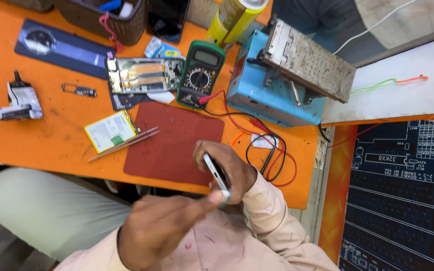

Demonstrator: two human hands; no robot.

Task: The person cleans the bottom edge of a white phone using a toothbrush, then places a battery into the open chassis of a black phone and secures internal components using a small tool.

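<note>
One multimeter, one battery, two tweezers

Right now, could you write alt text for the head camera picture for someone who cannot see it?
Seen from above, a person's right hand grips a slim phone on edge while the left hand works at its lower end. Beyond lie a dark red mat, a green multimeter with red and black leads, an opened phone frame and a blue machine on an orange table.

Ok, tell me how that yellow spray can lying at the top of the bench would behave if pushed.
The yellow spray can lies on its side and is round, so it would probably roll. Its smooth skin looks slippery. The blue machine beside it might stop it.
</note>
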